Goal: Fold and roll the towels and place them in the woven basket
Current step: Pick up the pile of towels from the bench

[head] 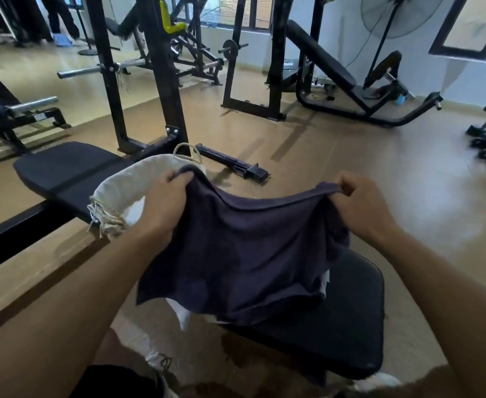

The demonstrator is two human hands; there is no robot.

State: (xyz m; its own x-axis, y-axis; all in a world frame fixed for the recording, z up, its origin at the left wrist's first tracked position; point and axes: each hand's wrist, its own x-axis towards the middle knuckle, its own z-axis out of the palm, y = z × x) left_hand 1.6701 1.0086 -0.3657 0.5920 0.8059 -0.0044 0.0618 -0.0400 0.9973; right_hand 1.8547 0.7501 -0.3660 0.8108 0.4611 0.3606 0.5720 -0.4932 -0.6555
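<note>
Both hands are up holding a dark purple towel (244,248) by its top edge: left hand (161,202) has its grip bunched tight on the left corner, right hand (362,208) pinches the right corner the same way. The top edge sags between them and the rest hangs down in front, with the bottom hem draping onto the near end of the padded black table (336,334) (it's really a gym bench). Something white (183,314) peeks out underneath, probably another towel, can't say for sure.

Handling-wise this thing looks light, floppy and a bit fuzzy, terry-ish, zero stiffness. It'll crumple wherever you don't support it, so corners are the right spot to hold, then I'd lay it flat on the pad to fold. Not slippery, nothing fragile.

The woven basket (127,191) looks more like a soft cream fabric thing with a rope handle, slumped over on the edge of the other black bench (63,168) to the left, just behind the left hand. Its floppy mouth might need holding open.
</note>
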